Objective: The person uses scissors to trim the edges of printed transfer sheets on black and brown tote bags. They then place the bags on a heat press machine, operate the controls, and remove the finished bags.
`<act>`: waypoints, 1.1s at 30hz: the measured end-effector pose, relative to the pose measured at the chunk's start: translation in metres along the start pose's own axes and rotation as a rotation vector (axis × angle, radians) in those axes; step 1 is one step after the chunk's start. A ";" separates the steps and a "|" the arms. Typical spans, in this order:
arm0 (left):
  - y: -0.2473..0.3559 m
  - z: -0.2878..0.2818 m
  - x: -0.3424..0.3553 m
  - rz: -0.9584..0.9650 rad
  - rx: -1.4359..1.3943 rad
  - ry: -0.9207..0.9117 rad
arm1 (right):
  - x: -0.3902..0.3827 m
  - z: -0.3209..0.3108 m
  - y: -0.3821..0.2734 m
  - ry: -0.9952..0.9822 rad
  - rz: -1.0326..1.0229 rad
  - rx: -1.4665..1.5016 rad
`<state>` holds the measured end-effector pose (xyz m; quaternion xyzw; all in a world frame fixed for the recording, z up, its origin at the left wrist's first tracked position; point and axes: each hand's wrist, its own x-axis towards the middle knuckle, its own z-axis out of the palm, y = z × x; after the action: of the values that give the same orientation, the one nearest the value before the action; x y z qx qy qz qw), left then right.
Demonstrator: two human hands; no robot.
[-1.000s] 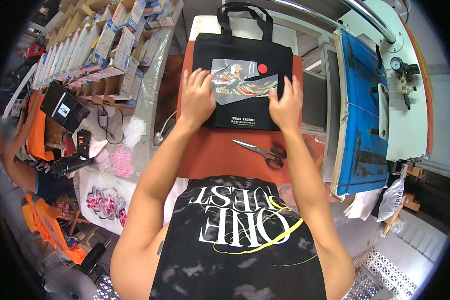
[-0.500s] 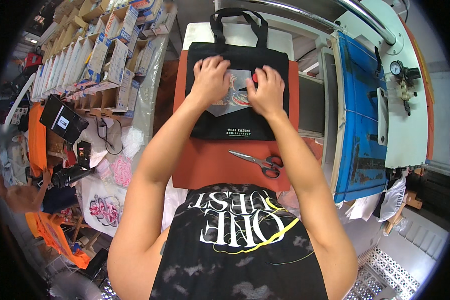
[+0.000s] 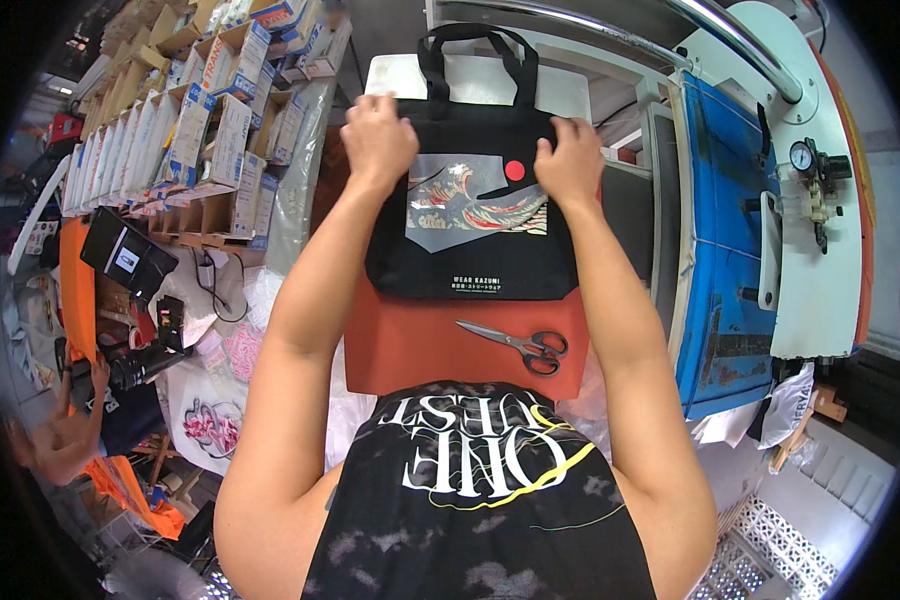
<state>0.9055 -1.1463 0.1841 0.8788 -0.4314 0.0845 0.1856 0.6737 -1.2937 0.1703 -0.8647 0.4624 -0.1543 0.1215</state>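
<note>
Head view. Work surface: red board, flat, with pale plate showing past the far end. On the board: black bag, laid flat, handles extending over the plate. Bears wave print and red dot.

Room, left: boxes in open rows, beside clear sheet. Nearer: dark device with lit screen, black cylinder, pink-printed white cloth. Farther out: orange cloth and another person.

Room, right: blue block, white panel, gauge with fittings; metal tube crossing above.

In the way: scissors on the board, between bag and black shirt, blades together, tips pointing left, well apart from both hands.

At the bag's upper left corner: left hand, fingers partly bent. At the upper right corner: right hand, likewise bent. Cannot tell whether gripping fabric or merely resting; both corners covered.
</note>
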 end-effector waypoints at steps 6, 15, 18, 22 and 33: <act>-0.027 -0.017 0.000 -0.479 -0.296 -0.511 | 0.005 -0.014 0.034 -0.234 0.480 0.279; -0.041 -0.013 -0.032 -0.597 -1.124 -0.623 | -0.005 -0.025 0.019 -0.374 0.561 0.818; -0.043 -0.008 -0.035 -0.597 -1.185 -0.596 | -0.007 -0.014 0.031 -0.354 0.553 0.854; -0.041 -0.007 -0.035 -0.550 -1.127 -0.532 | -0.007 -0.015 0.025 -0.325 0.562 0.881; -0.036 0.003 -0.018 -0.472 -0.881 -0.362 | 0.006 -0.008 0.037 -0.201 0.466 0.610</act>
<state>0.9223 -1.1140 0.1670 0.7914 -0.2416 -0.3017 0.4737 0.6458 -1.3194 0.1661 -0.6715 0.5650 -0.1675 0.4493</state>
